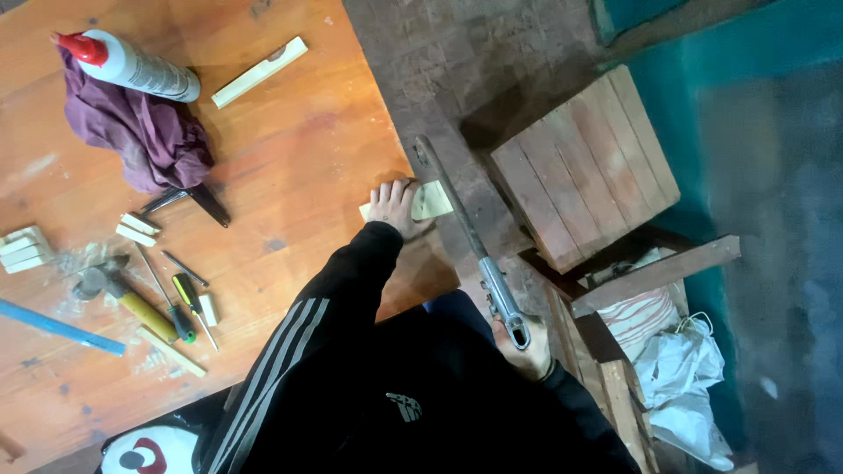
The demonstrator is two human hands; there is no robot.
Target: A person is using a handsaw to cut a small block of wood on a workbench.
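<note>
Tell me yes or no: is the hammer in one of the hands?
No, the hammer lies on the table; the right hand grips a saw.

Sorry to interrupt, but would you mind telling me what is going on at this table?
A person in a black jacket is pressing a small pale wood piece against the edge of the wooden table with the left hand. The right hand grips a hacksaw, whose blade lies across the piece's overhanging end. A hammer, screwdrivers, a glue bottle and a purple cloth lie on the table.
</note>
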